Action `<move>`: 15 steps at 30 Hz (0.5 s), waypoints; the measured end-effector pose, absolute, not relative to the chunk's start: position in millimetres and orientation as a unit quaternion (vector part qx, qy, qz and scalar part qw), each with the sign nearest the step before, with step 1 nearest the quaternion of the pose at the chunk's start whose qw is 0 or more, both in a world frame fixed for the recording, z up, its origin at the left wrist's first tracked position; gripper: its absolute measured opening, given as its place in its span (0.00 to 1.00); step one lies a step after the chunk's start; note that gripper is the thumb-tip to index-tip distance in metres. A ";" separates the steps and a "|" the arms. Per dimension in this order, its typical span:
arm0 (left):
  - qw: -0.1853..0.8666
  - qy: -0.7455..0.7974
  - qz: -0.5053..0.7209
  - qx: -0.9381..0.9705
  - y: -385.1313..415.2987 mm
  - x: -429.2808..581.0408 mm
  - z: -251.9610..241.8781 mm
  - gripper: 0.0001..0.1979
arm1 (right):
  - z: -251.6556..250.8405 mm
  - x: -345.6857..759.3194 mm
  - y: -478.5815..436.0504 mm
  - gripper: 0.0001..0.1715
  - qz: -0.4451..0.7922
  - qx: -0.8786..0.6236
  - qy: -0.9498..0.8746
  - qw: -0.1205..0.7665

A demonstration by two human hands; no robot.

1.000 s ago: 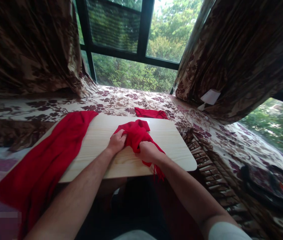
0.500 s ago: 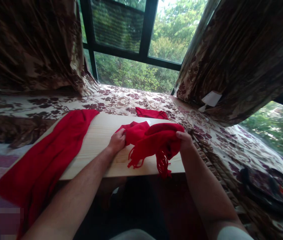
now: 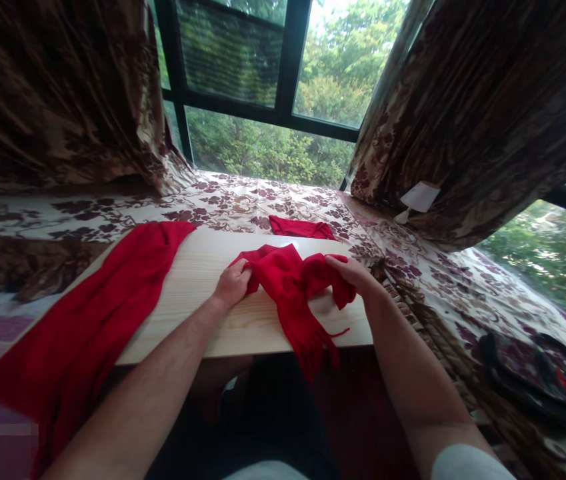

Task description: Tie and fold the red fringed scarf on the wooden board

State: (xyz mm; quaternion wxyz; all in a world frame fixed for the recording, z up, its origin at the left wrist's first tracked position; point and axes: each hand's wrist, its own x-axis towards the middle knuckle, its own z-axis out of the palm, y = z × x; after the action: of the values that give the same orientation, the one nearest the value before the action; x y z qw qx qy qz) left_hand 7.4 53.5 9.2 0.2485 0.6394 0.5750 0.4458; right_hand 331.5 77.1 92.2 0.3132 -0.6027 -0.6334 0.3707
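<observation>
Left hand [image 3: 233, 285]: your grip is clamped on the left end of the scarf [image 3: 287, 280], fist resting on the counter [image 3: 197, 273].
Right hand [image 3: 355, 273]: your grip is closed over a bunched fold at the right end of the scarf, held just above the counter's right edge.
Scarf: red, bunched between your two hands near the middle of the counter. Its fringed end [image 3: 317, 347] hangs over the near edge.
Counter: light wood, rounded corners, lying across a flower-patterned spread [image 3: 243, 200].
Long cloth [image 3: 103, 313]: red, draped flat over the counter's left side. It runs off the near left corner and lies well apart from your left hand.
Folded cloth [image 3: 301, 228]: red, small, lying on the spread just beyond the counter's far edge.
Curtains [image 3: 53, 93]: brown, flowered, hanging at both sides of the window [image 3: 263, 87].
Bag [image 3: 537, 380]: dark, lying on the spread at your far right, well apart from your hands.
</observation>
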 end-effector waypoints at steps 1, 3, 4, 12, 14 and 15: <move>0.247 0.576 0.446 0.639 53.8 7.2 8.7 0.14 | 90.9 331.7 76.4 0.24 0.306 -0.645 -0.649 0.262; 0.246 0.579 0.443 0.638 54.3 6.8 8.0 0.13 | 91.3 326.5 72.3 0.21 0.143 -0.710 -0.658 0.207; 0.246 0.581 0.442 0.637 54.5 6.7 7.8 0.13 | 92.6 320.8 68.7 0.21 0.062 -0.718 -0.663 0.202; 0.261 0.563 0.450 0.642 53.2 6.5 10.3 0.13 | 100.9 237.6 17.3 0.25 -0.052 -0.573 -0.798 0.180; 0.253 0.566 0.450 0.643 53.7 6.0 9.9 0.13 | 95.7 221.4 9.7 0.28 0.001 -0.568 -0.816 0.107; 0.248 0.569 0.449 0.643 54.0 5.7 9.6 0.13 | 92.0 215.3 7.9 0.28 0.018 -0.568 -0.819 0.083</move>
State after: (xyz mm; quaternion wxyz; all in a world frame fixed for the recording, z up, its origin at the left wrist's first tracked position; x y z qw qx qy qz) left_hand 5.7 54.0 9.6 0.2478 0.6426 0.5691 0.4492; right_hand 215.3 7.9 92.0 0.0825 -0.5679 -0.8188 0.0175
